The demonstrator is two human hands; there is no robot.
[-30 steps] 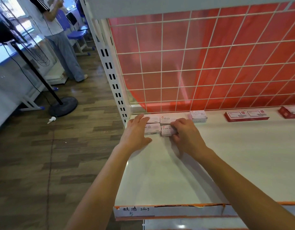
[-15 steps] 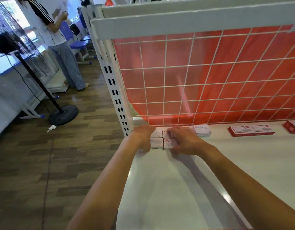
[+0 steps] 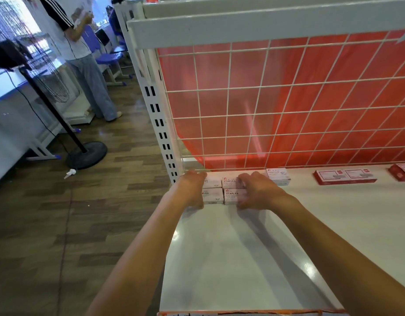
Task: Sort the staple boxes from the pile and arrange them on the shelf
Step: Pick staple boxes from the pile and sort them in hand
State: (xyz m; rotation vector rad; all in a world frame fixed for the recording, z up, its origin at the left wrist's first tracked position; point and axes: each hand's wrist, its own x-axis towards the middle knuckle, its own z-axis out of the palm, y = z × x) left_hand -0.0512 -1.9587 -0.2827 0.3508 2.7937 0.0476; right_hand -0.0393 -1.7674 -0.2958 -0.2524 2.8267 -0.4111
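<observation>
Several small pale pink staple boxes (image 3: 222, 190) lie in a tight two-by-two block at the back left corner of the white shelf (image 3: 242, 258). My left hand (image 3: 192, 190) rests against the block's left side, fingers curled down over the boxes. My right hand (image 3: 256, 190) presses on the block's right side, covering part of the right-hand boxes. The hands bracket the block from both sides; none of the boxes is lifted. One more pale box (image 3: 278, 176) stands apart just to the right, by the back grid.
A white wire grid over a red sheet (image 3: 288, 106) closes the shelf's back. Flat red packs (image 3: 345, 177) and another red box (image 3: 402, 171) lie further right. A slotted white upright (image 3: 160, 124) stands at the left. On the wooden floor stand a fan stand (image 3: 87, 153) and a person (image 3: 83, 65).
The camera has tilted up and drawn back a little. Both hands have closed in on the sides of the block and squared the boxes together near the back corner.
</observation>
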